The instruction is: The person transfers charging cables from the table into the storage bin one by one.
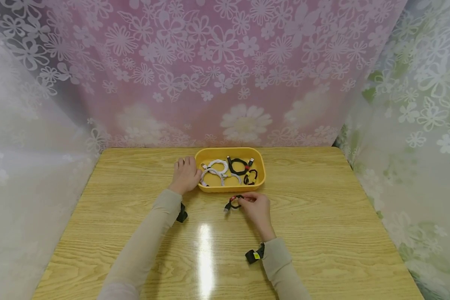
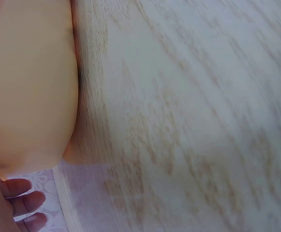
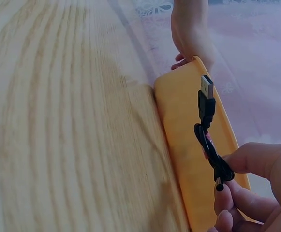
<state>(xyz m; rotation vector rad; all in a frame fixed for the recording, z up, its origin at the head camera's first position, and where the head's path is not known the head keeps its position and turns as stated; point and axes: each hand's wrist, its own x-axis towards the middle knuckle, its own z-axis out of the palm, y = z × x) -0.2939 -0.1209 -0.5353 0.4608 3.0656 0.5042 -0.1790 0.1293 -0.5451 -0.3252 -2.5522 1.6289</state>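
My right hand [image 1: 258, 208] pinches a small coiled black USB cable [image 3: 208, 140] with a red tie, held in front of the yellow bin [image 1: 230, 189]. In the right wrist view, its metal USB plug [image 3: 207, 87] points up and a round plug tip [image 3: 219, 187] shows by the fingers. At the bin's left end, my left hand [image 1: 187, 175] holds the rim, thumb at the edge. Its fingertips [image 2: 30, 202] show past the bin's wall [image 2: 31, 96] in the left wrist view. Inside lie white cables [image 1: 219, 161], a coiled black cable [image 1: 235, 170] and a smaller dark one with yellow [image 1: 246, 180].
The bin stands near the back edge of a wood-grain table [image 1: 315, 208]. Behind it hangs a pink flowered curtain [image 1: 225, 83], with pale flowered cloth [image 1: 416, 125] at the sides. A dark wrist camera [image 1: 253, 256] sits on the right wrist and another [image 1: 181, 213] on the left.
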